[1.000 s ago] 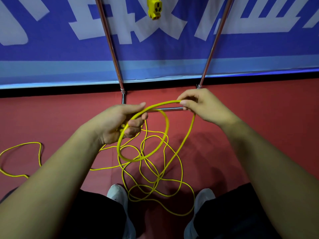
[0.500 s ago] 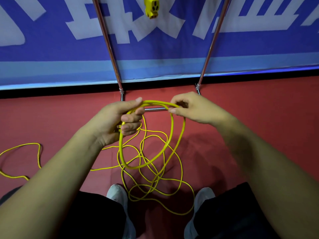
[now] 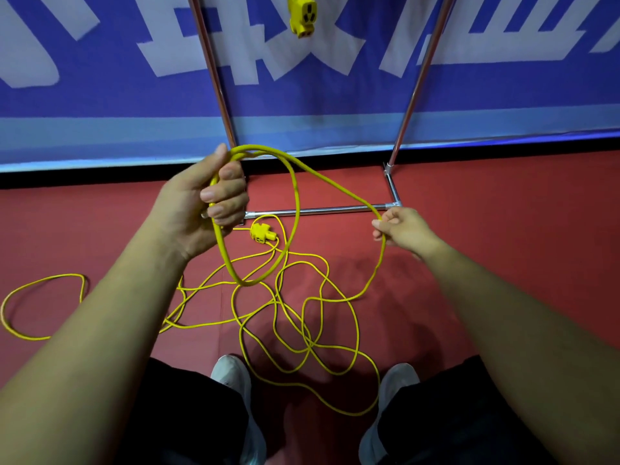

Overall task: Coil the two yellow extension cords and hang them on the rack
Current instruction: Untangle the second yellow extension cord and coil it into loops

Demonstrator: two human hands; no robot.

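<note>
The thin yellow rubber extension cord point(image 3: 296, 203) is partly gathered: one long oval loop hangs from the left hand point(image 3: 204, 203), whose fingers are clenched round the top of the loop so the turn cannot slip open. Held high, in front of the rack, the loop hangs free of the floor and takes its own shape.

From that fist a single strand runs out to the right hand point(image 3: 402, 229), which pinches it between thumb and fingers, well apart from the left. That spread seems meant to measure off the next turn, about as long as the loop already made. Below the right hand the strand drops to the loose yellow tangle point(image 3: 303, 317) lying in crossing curls on the red floor point(image 3: 503, 263), between the hands and a pair of white shoes point(image 3: 231, 374). A chunky yellow plug point(image 3: 263, 233) lies at the tangle's far edge, just beside the rack's base. I judge most of this cord uncoiled.

The chrome tube rack point(image 3: 318, 209) stands close ahead, its two uprights rising against a blue banner with white characters point(image 3: 100, 95). A yellow socket end point(image 3: 302, 15) dangles between the uprights, probably the other cord, hung up already, though the top rail is out of view.
</note>
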